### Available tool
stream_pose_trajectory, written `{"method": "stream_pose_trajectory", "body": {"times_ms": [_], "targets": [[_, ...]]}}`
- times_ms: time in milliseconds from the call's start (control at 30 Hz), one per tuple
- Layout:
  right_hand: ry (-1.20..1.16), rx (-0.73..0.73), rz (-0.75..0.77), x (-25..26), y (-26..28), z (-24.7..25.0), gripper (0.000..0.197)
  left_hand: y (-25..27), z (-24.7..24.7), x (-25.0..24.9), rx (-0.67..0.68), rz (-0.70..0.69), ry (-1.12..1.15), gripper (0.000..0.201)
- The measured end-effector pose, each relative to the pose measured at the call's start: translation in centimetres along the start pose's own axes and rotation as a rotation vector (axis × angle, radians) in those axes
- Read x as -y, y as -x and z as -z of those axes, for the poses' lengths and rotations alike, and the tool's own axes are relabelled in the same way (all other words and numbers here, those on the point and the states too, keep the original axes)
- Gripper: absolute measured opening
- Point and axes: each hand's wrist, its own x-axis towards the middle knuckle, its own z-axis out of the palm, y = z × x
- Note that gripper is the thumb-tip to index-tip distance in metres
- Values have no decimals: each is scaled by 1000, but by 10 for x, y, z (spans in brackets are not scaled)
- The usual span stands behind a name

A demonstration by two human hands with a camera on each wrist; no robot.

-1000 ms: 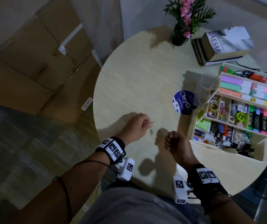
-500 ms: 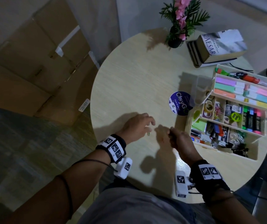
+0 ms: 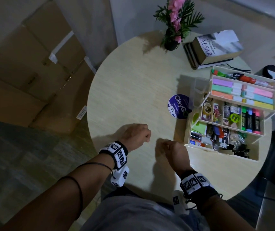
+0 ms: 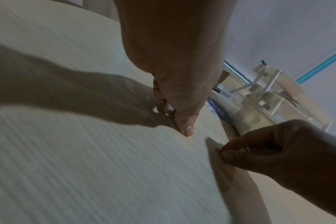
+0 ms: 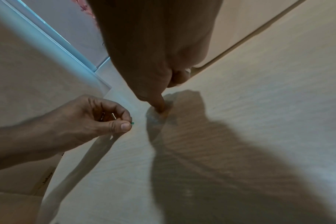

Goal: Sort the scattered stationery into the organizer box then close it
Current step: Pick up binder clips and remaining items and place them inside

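Note:
My left hand [image 3: 148, 136] hovers low over the round table [image 3: 133, 84], thumb and fingers pinching a small green paper clip [image 5: 132, 123]; a yellowish bit [image 4: 170, 114] also shows among its fingers. Just to its right, my right hand [image 3: 166, 145] pinches a tiny orange-red clip [image 4: 217, 149] at its fingertips, right down at the tabletop. The cream organizer box [image 3: 187, 134] stands open to the right of both hands. Its raised upper trays hold highlighters, markers, tape and clips. The bottom layer holds notes, pens and binder clips.
A round purple ClayGo sticker [image 3: 179, 106] lies left of the box. A potted pink-flowered plant [image 3: 175, 30] and stacked books [image 3: 215, 47] stand at the far edge. Cardboard boxes [image 3: 33, 72] sit on the floor to the left. The table edge runs close to my lap.
The green clip that lay on the table between my hands is gone from the surface; my left hand has curled round it. My right hand has lowered its fingertips to the tabletop.

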Motion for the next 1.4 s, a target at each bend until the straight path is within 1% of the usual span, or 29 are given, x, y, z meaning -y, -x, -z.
{"method": "stream_pose_trajectory", "body": {"times_ms": [100, 167, 267, 333, 367, 433, 467, 500, 567, 633, 700, 767, 800, 900, 933, 967, 1067, 1133, 1200, 1300, 1400], "targets": [[65, 29, -22, 1, -8, -4, 8, 0, -4, -4, 24, -45, -130, 5], [101, 69, -44, 0, -14, -5, 10, 1, -7, -7, 9, -74, -190, 9], [113, 131, -64, 2, -17, -4, 16, 3, -9, -8, -39, -65, -184, 9], [32, 124, -81, 8, -12, 1, 21, 3, -10, -8, -85, -37, -119, 5], [-38, 114, -96, 12, -8, 6, 24, 3, -10, -7, -119, -15, -78, 3], [-205, 90, -134, 19, -1, 21, 26, 1, -9, -7, -190, 14, -35, 7], [-328, 80, -172, 22, 2, 33, 28, 0, -9, -6, -219, 13, -30, 10], [-488, 64, -223, 24, 5, 47, 29, -1, -9, -3, -252, 10, -6, 12], [-843, 13, -333, 23, 7, 77, 29, -2, -9, 2, -309, 32, 120, 13], [-1083, -73, -393, 15, 2, 109, 31, -5, -8, 3, -334, 76, 295, 14], [-1191, -189, -445, 1, -9, 135, 28, -10, -2, -10, -334, 78, 421, 12], [-1163, -284, -462, -15, -20, 156, 23, -20, 7, -33, -329, 41, 513, 11], [-1084, -316, -452, -22, -23, 165, 21, -26, 12, -48, -332, 28, 560, 10], [-749, -346, -375, -38, -35, 185, 24, -50, 25, -95, -370, 8, 666, 8], [-619, -347, -360, -44, -40, 188, 27, -58, 29, -110, -382, 5, 676, 8], [-507, -347, -350, -48, -45, 190, 25, -67, 32, -124, -392, 9, 676, 9], [-323, -322, -314, -57, -57, 192, 3, -87, 39, -162, -395, 30, 657, 8], [-252, -343, -244, -60, -60, 195, 3, -99, 40, -182, -397, 53, 639, 7], [-212, -375, -169, -63, -60, 198, 10, -110, 40, -196, -399, 101, 619, 10], [-232, -354, -80, -71, -57, 200, 11, -125, 35, -212, -414, 170, 623, 11], [-319, -307, -35, -76, -51, 207, 7, -137, 29, -226, -450, 222, 618, 12]]}}
